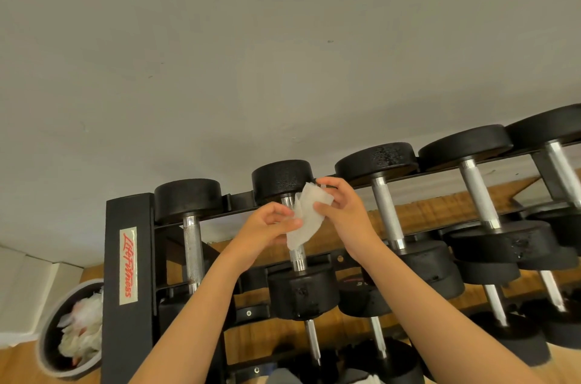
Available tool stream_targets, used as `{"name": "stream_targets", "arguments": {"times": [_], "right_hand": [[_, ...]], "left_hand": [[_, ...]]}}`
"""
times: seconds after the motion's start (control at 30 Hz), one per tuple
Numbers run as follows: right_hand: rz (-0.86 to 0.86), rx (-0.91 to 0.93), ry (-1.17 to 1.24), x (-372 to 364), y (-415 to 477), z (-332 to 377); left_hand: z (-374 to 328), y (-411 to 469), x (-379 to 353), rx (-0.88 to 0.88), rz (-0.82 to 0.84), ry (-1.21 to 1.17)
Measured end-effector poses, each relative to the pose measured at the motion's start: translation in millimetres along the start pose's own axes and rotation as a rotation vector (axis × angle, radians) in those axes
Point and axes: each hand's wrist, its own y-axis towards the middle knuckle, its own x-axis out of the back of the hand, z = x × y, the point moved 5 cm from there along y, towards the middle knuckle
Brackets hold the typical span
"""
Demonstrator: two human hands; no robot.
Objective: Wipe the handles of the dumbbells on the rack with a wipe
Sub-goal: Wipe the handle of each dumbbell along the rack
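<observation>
The white wipe (306, 217) is held over the top row of the rack (129, 258), its long axis running roughly along the steel handle (298, 256) of the 2nd dumbbell from the left and hiding that handle's upper part. The left hand (264, 229) pinches its left edge between thumb and fingers, and the right hand (345, 214) pinches its upper right edge likewise. A round bin (45, 333) of crumpled white sheets stands on the floor just left of the rack.
</observation>
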Motion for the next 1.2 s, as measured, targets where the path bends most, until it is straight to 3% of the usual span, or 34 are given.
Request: {"name": "stream_targets", "arguments": {"times": [0.1, 0.33, 0.47, 0.53, 0.63, 0.77, 0.93, 1.07, 1.2], "right_hand": [[0.031, -0.014, 0.042, 1, 3, -1], [0.042, -0.056, 0.119, 5, 7, 2], [0.114, -0.074, 0.244, 6, 4, 7], [0.172, -0.1, 0.276, 3, 2, 8], [0.257, -0.141, 0.31, -2, 0, 8], [0.273, -0.167, 0.32, -3, -2, 9], [0.113, -0.162, 0.291, 7, 0, 5], [0.17, -0.19, 0.131, 1, -8, -4], [0.082, -0.077, -0.054, 1, -6, -3]], "left_hand": [[3, 1, -7, 0.034, 0.047, 0.052], [13, 4, 9, 0.041, -0.114, -0.002], [15, 3, 17, 0.008, -0.205, -0.236], [10, 5, 12, -0.037, -0.126, -0.288], [3, 9, -5, -0.035, 0.093, -0.176], [-1, 10, -19, -0.004, 0.278, -0.226], [-4, 9, -8, -0.059, 0.019, -0.255], [-6, 8, 2, -0.162, -0.183, -0.207], [-8, 5, 5, -0.254, -0.189, -0.154]]}}
